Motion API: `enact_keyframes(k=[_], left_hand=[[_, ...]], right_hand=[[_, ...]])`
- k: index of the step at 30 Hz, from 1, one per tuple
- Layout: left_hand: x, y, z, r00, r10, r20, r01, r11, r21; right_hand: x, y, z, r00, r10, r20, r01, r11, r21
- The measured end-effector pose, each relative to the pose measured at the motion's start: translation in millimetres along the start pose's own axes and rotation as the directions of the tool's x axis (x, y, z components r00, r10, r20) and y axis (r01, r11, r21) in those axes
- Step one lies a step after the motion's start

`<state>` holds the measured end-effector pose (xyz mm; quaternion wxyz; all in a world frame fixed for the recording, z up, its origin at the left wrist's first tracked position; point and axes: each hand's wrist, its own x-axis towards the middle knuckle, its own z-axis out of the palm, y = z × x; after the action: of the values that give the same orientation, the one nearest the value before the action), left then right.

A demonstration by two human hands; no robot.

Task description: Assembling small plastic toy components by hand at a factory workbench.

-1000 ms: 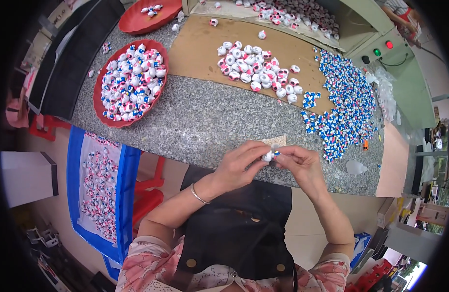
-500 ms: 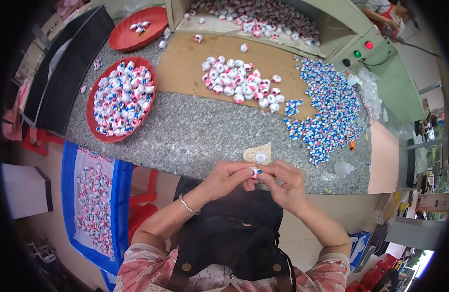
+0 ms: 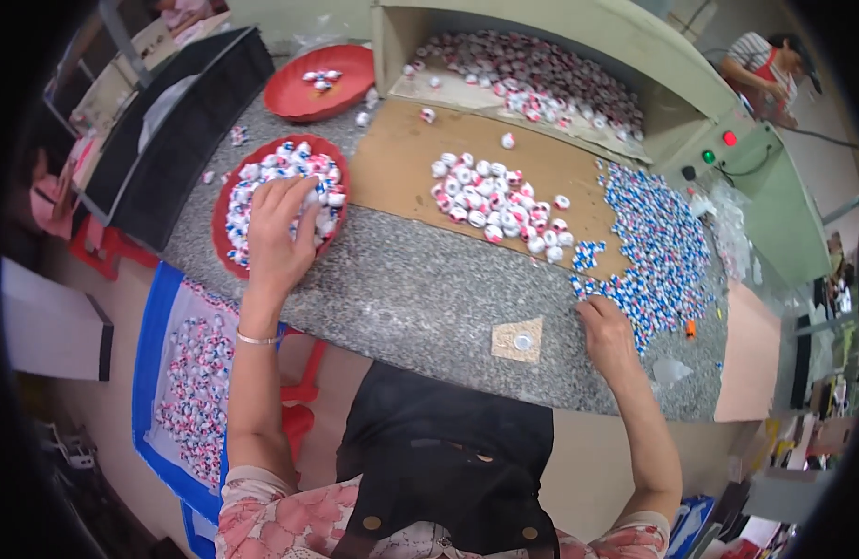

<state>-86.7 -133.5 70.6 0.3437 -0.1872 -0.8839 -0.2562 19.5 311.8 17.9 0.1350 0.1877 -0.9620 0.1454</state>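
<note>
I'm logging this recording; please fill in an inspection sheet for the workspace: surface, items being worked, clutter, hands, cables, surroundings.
Surface: speckled grey stone tabletop, partly covered by a flat brown cardboard sheet.
Items being worked: rounded white-and-pink pieces on the cardboard; small blue-and-white pieces heaped at right; red scalloped bowl filled with white, pink and blue figures.
Clutter: translucent plastic bottle and small orange object near the heap.
Hands: left hand over the bowl, right hand at the heap's near left edge; whether either grips anything is unclear.
Cables: thin dark cable on the pale green metal cabinet.
Surroundings: blue plastic tray of small pieces at left; another person at upper right.
</note>
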Motion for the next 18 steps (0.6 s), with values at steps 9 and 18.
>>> enact_keyframes(k=[9,18], left_hand=[[-6.5,55.2,77.6,0.982,0.124,0.141,-0.088,0.968,-0.235],[-4.5,68.5,161.9,0.922,0.136,0.362,-0.102,0.989,-0.112]], right_hand=[[-0.4,-4.1,0.6,0.998,0.007,0.066,0.005,0.985,-0.174],[-30.9,-27.7,-4.1,0.986,0.143,0.084,-0.145,0.989,0.021]])
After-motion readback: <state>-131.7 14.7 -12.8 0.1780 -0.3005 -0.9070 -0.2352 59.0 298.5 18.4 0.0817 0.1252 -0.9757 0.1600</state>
